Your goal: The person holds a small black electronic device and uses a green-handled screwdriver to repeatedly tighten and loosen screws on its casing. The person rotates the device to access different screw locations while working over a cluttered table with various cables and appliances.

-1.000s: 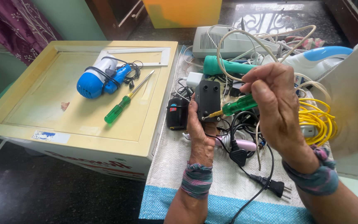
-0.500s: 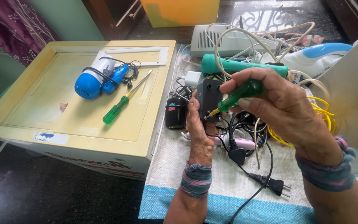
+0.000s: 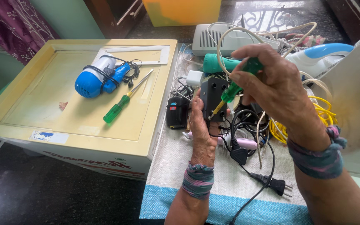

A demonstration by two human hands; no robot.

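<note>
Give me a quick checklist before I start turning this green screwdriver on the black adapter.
1. Left hand grips the black adapter upright: ok.
2. Right hand holds the green screwdriver firmly: ok.
3. Screwdriver tip seated in a screw head: cannot tell, too small to see.
4. Adapter disconnected from power: cannot tell; one black plug lies loose on the white cloth, but its cable vanishes into the tangle.
5. Left fingers out of the tip's path: not ok, they sit right beside it.
</note>
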